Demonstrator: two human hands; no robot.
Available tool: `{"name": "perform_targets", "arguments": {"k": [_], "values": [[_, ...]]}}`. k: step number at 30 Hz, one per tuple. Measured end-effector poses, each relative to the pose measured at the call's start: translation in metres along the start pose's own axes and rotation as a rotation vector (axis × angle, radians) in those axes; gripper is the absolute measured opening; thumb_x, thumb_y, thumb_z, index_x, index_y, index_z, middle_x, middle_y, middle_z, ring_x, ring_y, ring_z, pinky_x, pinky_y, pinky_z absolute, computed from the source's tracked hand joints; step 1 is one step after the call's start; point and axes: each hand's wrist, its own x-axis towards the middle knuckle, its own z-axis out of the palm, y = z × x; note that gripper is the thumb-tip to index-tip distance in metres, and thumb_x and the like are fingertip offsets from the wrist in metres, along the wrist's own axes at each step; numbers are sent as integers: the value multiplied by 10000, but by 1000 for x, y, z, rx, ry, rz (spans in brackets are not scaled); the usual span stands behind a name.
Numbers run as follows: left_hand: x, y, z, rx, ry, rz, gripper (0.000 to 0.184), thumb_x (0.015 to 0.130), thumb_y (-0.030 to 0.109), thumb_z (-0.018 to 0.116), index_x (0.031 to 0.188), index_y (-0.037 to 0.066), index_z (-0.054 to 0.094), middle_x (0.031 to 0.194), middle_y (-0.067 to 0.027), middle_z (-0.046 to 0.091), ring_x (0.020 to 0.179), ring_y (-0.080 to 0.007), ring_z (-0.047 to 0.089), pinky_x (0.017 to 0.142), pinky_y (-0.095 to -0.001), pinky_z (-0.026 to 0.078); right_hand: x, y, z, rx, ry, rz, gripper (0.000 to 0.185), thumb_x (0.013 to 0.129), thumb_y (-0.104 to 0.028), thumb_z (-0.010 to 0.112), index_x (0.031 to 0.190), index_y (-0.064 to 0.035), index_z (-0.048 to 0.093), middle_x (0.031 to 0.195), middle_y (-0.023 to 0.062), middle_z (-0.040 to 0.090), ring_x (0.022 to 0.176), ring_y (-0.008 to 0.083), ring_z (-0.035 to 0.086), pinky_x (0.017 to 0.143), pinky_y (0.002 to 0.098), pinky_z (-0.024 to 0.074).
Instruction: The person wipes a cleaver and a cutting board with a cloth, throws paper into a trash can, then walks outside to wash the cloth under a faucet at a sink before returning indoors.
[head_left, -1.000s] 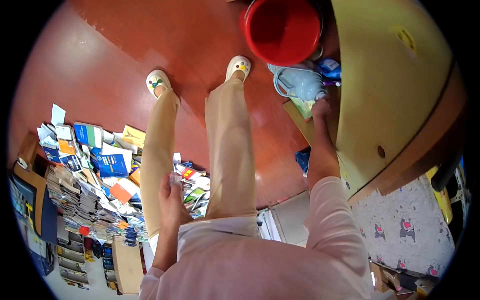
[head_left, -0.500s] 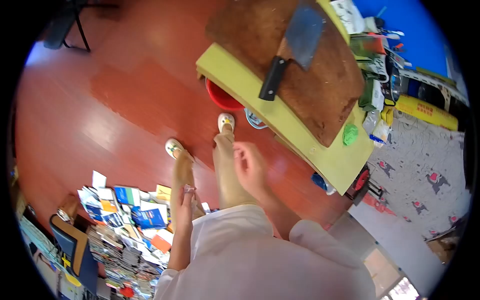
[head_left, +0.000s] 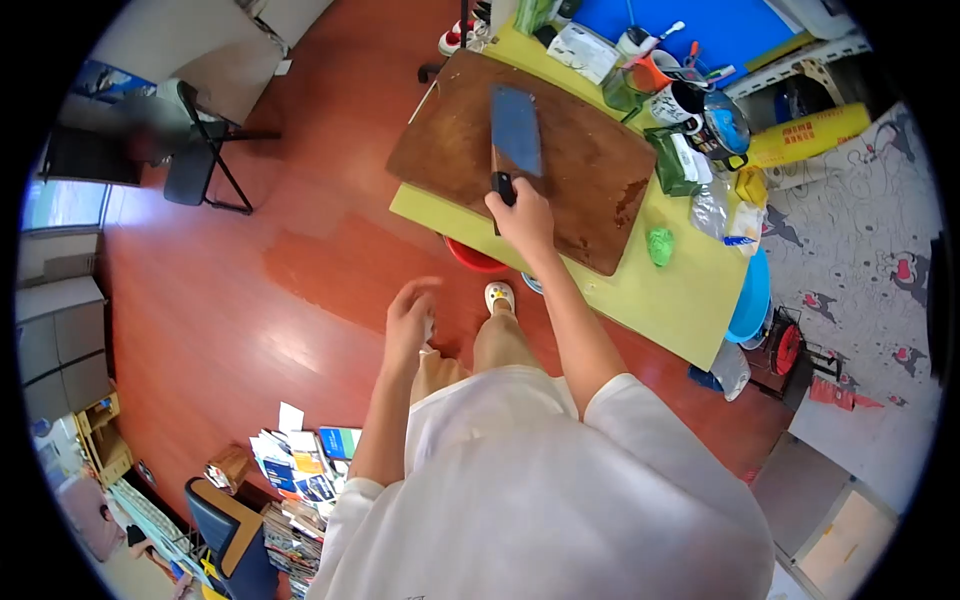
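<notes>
Table (head_left: 690, 315), yellow, stretches under the wooden board (head_left: 590, 205). Around the middle of the board is the knife (head_left: 516, 125), its blade pointing away and the right hand (head_left: 520, 212) wrapped round its black handle (head_left: 504, 187), while the left hand (head_left: 409, 314) hangs off the board's near side, fingers loosely curled, whether pinching anything I cannot tell; just beside the board sits a green wad (head_left: 660, 247)

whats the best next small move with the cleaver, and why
I'd probably firm up the right hand's grip before lifting the cleaver: the fingers are at its black handle, the broad blade is over the cutting board, and the left hand is safely off to the side.
</notes>
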Motion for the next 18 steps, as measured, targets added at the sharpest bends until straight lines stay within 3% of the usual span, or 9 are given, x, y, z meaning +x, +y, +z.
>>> {"name": "perform_targets", "arguments": {"k": [4, 6, 8, 10, 12, 14, 16, 17, 18], "values": [[50, 30, 62, 83, -160, 9, 198, 914, 168, 498, 994, 33, 619, 597, 76, 388, 459, -36, 360, 407, -194, 258, -40, 17, -38, 137, 47, -136, 326, 772, -326, 618, 852, -20, 541, 749, 220, 639, 723, 414, 620, 648, 500, 479], [65, 40, 96, 9, -209, -139, 291, 913, 301, 574, 967, 21, 634, 620, 67, 430, 501, -38, 396, 432, -206, 287, -57, 26, -51, 194, 41, -154, 333, 755, -304, 645, 902, -23, 541, 742, 214, 640, 722, 412, 620, 632, 494, 481], [67, 41, 134, 5, -223, -107, 256, 873, 291, 641, 914, 39, 628, 637, 42, 484, 533, -59, 444, 468, -216, 336, -70, 31, -58, 230, 78, -238, 361, 744, -300, 662, 943, -28, 535, 733, 203, 638, 706, 413, 617, 622, 491, 483], [68, 37, 154, 55, -207, -55, 191, 806, 206, 721, 839, 56, 607, 699, 16, 553, 605, -86, 503, 546, -246, 411, -79, 47, -66, 166, -9, -323, 346, 798, -264, 667, 987, -5, 537, 825, 179, 643, 730, 325, 640, 614, 429, 499], [62, 38, 163, 56, -124, 59, 154, 815, 179, 694, 828, 61, 597, 730, 21, 554, 641, -79, 498, 570, -247, 400, -76, 79, -87, 636, -357, -255, 285, 845, -268, 656, 946, -22, 552, 888, 135, 638, 777, 255, 639, 669, 355, 501], [65, 37, 156, 148, -135, 106, 190, 839, 236, 667, 830, 53, 615, 748, 26, 554, 698, -78, 487, 638, -250, 375, -62, 131, -119, 859, -173, -103, 224, 890, -246, 626, 921, -34, 562, 866, 70, 618, 780, 185, 606, 677, 303, 489], [63, 40, 151, 222, -114, 147, 193, 836, 245, 670, 832, 61, 610, 738, 28, 540, 698, -74, 469, 648, -248, 364, -30, 217, -130, 355, 387, -31, 184, 872, -202, 625, 942, -43, 568, 847, 85, 618, 771, 191, 606, 697, 319, 493], [61, 43, 152, 231, -116, 150, 193, 836, 245, 670, 832, 61, 610, 738, 28, 540, 698, -74, 469, 648, -248, 364, -16, 257, -141, 172, 492, 180, 174, 858, -180, 621, 947, -40, 569, 849, 105, 623, 753, 210, 616, 698, 325, 493], [59, 47, 155, 253, -95, 140, 191, 834, 247, 671, 826, 67, 607, 730, 30, 529, 693, -73, 460, 650, -248, 358, -5, 285, -142, -5, 574, 147, 174, 854, -167, 623, 942, -25, 576, 824, 107, 623, 751, 217, 616, 695, 330, 493]]}}
